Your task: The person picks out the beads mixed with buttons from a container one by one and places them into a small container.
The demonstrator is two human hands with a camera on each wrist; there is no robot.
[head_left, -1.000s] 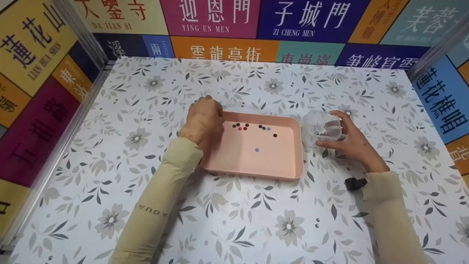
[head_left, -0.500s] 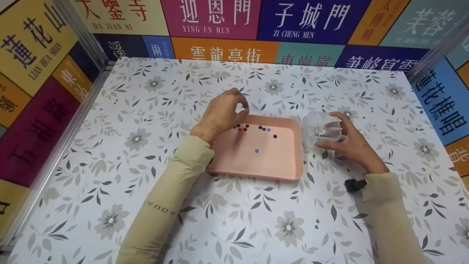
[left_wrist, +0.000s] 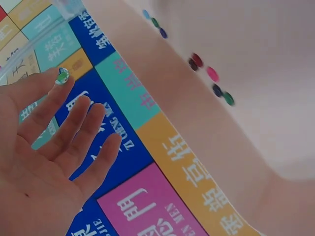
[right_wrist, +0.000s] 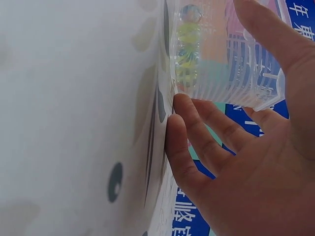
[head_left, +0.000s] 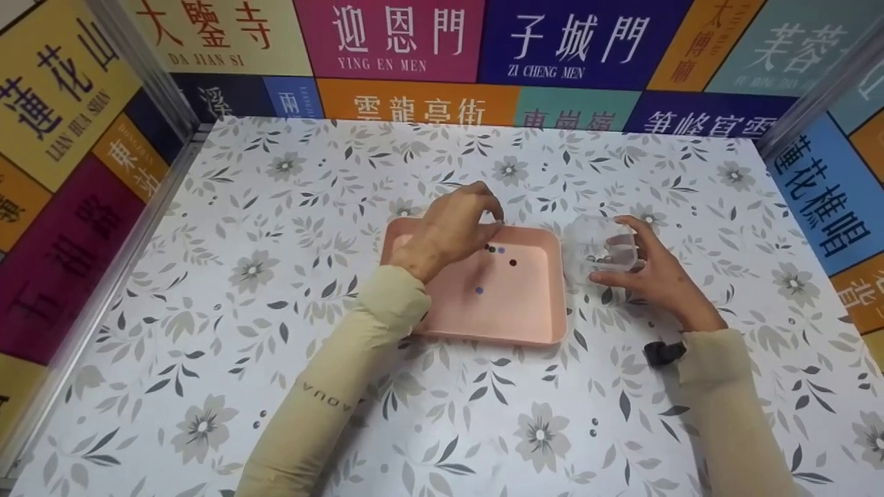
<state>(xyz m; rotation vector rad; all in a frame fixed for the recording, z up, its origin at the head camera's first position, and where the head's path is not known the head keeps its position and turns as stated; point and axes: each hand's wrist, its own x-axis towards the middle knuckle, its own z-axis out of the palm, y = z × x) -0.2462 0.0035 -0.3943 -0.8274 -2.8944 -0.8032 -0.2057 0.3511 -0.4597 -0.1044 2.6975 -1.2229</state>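
My left hand [head_left: 450,224] is over the far side of a shallow pink tray [head_left: 514,321]. Between its thumb and forefinger, the left wrist view shows a glass marble [left_wrist: 62,76] with green and blue swirls, while the other fingers are spread. Several small coloured discs [left_wrist: 212,74] lie in the tray, some hidden in the head view by the hand. My right hand [head_left: 659,273] grips a clear plastic box [head_left: 587,235] on the table, right of the tray. Several marbles [right_wrist: 188,51] sit inside that box.
A white tabletop [head_left: 290,428] with a leaf and flower pattern surrounds the tray. Panels with coloured lettering [head_left: 394,41] stand along the back and both sides. A black object [head_left: 664,353] is at the right cuff.
My left hand has moved right, from the tray's left end across its far side toward the clear box. My right hand stays on the box.
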